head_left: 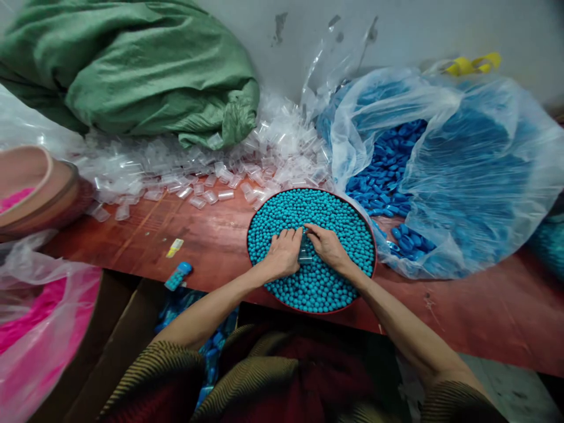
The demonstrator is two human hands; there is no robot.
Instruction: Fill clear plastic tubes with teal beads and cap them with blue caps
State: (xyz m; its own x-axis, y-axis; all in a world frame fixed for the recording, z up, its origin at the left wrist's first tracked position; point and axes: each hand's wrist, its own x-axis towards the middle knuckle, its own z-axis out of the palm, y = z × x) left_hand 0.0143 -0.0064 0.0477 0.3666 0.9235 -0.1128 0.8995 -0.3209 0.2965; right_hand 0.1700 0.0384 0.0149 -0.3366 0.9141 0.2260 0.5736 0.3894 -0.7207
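Spanning nine to three o'clock beneath the round red tray: red tabletop, scratched and scuffed

Clear bag: at two o'clock, slumped, open-mouthed, loaded with blue caps

Green sack: at ten o'clock, creased, resting against a heap of clear tubes, these spread from ten round to twelve and scattered loose toward the tray

Pink-filled plastic bag: between eight and nine o'clock, below the table edge

Tray, as above: filled nearly to the rim with turquoise beads

Tan basin: just past nine o'clock, some pink contents visible

Left hand: over the beads, back uppermost, fingers together and curled, closed round the nine o'clock side of one clear container

Right hand: at the container's three o'clock side, half closed, bent fingers pinching its far end; exact place of the thumb not discernible

Yellow strap: between one and two o'clock, behind the clear bag

Clear container, as above: between both hands, low among the beads at the tray's centre

Blue-capped bottle: toward nine o'clock, lying near the front edge, bead-filled

Yellow-and-white label: at nine o'clock, flat on the tabletop
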